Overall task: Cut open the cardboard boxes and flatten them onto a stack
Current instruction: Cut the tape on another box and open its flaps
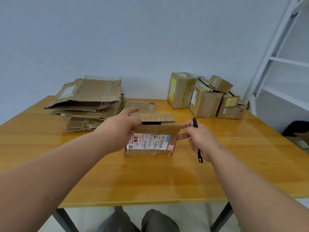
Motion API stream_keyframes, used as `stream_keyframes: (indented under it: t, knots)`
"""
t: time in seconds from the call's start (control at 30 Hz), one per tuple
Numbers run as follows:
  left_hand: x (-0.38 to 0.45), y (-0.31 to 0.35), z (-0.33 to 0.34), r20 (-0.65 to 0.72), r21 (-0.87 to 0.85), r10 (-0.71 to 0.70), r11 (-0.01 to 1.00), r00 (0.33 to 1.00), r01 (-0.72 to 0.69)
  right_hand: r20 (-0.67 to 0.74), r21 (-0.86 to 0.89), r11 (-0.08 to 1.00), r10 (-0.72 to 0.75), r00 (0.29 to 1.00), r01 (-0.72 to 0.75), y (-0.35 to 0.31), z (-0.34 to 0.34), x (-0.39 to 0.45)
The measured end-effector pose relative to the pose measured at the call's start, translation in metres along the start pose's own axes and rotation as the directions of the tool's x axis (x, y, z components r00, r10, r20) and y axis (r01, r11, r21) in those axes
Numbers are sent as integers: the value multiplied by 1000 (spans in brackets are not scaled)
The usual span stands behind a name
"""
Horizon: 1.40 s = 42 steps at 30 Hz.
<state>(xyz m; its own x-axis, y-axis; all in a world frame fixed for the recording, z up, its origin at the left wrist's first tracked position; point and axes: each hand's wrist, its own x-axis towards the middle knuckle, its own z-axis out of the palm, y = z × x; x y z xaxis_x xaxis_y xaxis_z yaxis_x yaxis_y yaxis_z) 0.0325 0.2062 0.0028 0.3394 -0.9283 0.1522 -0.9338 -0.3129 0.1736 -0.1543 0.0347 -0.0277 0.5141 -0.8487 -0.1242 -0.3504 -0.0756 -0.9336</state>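
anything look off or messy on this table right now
The stack of flattened cardboard at back left is untidy: its top sheet is torn-edged and bowed up, the sheets fanned askew. Among the unopened boxes at back right, a small one perches tilted on top.

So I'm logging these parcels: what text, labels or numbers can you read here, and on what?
Box in front, white shipping label: red stamped characters, barcodes, small print; all too blurred to read.
Unopened boxes at the back right: labels too small to read.
Flattened cardboard stack: pale label, nothing legible.
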Motion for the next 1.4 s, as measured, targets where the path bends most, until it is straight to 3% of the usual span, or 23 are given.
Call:
stream_keyframes:
  t: [0.1, 0.17, 0.23, 0.33, 0.43, 0.53, 0.63, 0.73, 0.9, 1.07, 1.2, 1.33, 1.4]
  knots:
    - [-5, 2, -10, 150, -11, 72, 997, 986, -71, 2, -20, 997, 76, 997, -76, -14, -2, 3]
    - [-3, 8, -18, 210, -160, 6, 987, 978, 28, 8, -84, 992, 97, 995, -96, -23, 1, 3]
    - [2, 9, -18, 221, -297, -82, 944, 972, 147, 12, -205, 975, 92, 996, -87, -32, 7, 3]
    - [5, 8, -7, 258, -294, -104, 939, 961, 180, 9, -496, 868, 35, 999, -25, -45, 21, 5]
    - [10, 10, 0, 227, -457, -222, 836, 948, 305, 11, -700, 714, -27, 1000, 27, -56, 35, 4]
    - [20, 10, -1, 221, -570, -302, 732, 927, 374, -23, -764, 645, -36, 999, 6, -57, 46, 7]
    - [33, 8, 3, 128, -440, -375, 808, 918, 391, -16, -758, 651, -55, 998, 23, -56, 49, 10]
    - [44, 9, 7, 59, -198, -442, 874, 895, 444, 79, -696, 709, -83, 993, 114, -60, 44, 8]
    - [50, 9, 8, 61, -88, -489, 865, 870, 493, 122, -363, 929, -22, 992, 66, -57, 31, 2]
    - [44, 0, 2, 44, -223, -381, 897, 923, 381, 88, -7, 996, 85, 993, -85, -42, 17, 2]
    - [38, -4, -9, 12, -336, -298, 898, 954, 285, 66, 285, 943, 161, 985, -173, -19, 7, 5]
    - [34, -7, -14, 37, -484, -337, 818, 941, 312, 59, 350, 912, 206, 977, -213, -7, 5, 7]
    - [31, -9, -16, 86, -578, -389, 730, 917, 364, 65, 348, 913, 202, 977, -212, -8, 4, 6]
